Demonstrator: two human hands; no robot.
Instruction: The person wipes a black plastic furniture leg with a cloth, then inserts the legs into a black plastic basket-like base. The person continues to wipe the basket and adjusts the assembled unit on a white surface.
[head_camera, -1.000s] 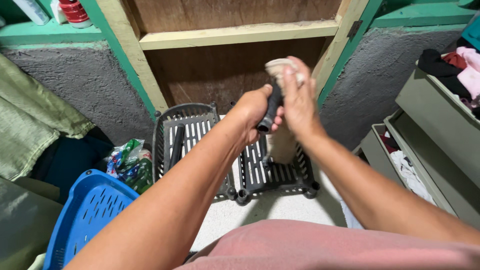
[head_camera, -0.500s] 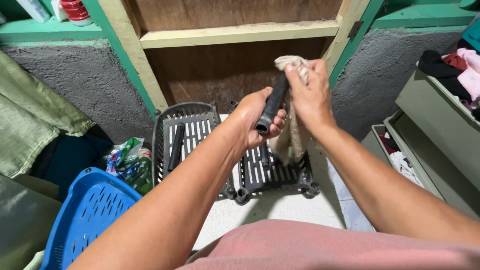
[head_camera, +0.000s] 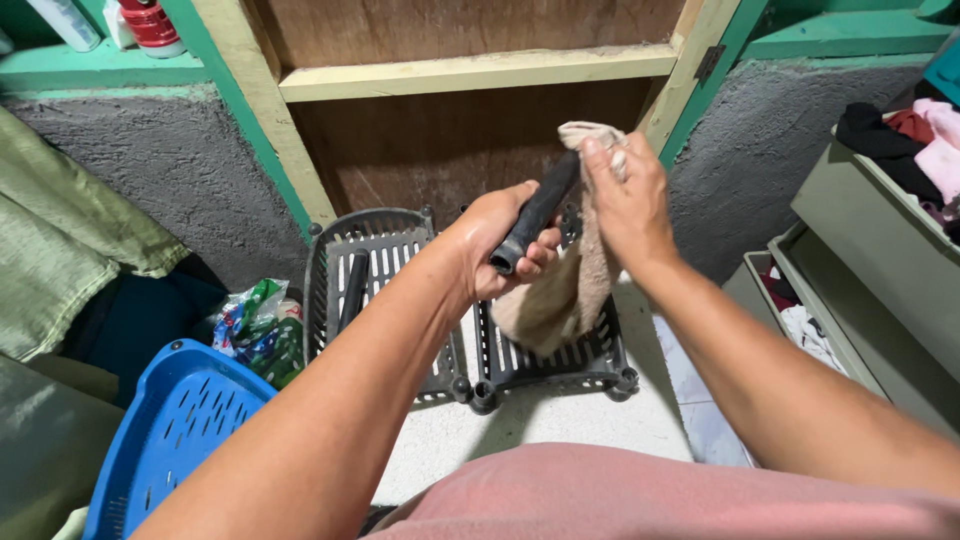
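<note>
My left hand (head_camera: 500, 245) grips the lower end of a black tube (head_camera: 533, 215), held slanted up to the right. My right hand (head_camera: 628, 205) presses a beige cloth (head_camera: 565, 295) around the tube's upper end; the cloth hangs down below both hands. Under the hands lie two dark grey slotted plastic shelf trays, the left tray (head_camera: 385, 270) and the right tray (head_camera: 550, 365), flat on the white floor. A second black tube (head_camera: 352, 290) rests in the left tray.
A blue plastic basket (head_camera: 165, 440) sits at lower left beside a colourful plastic bag (head_camera: 255, 325). A wooden cupboard shelf (head_camera: 470, 72) is straight ahead. Grey-green drawers (head_camera: 880, 290) with clothes stand open at right. Green fabric (head_camera: 60, 240) hangs at left.
My right hand slid the cloth up along the tube to its upper end, and more of the cloth now hangs loose below. The left hand kept its grip.
</note>
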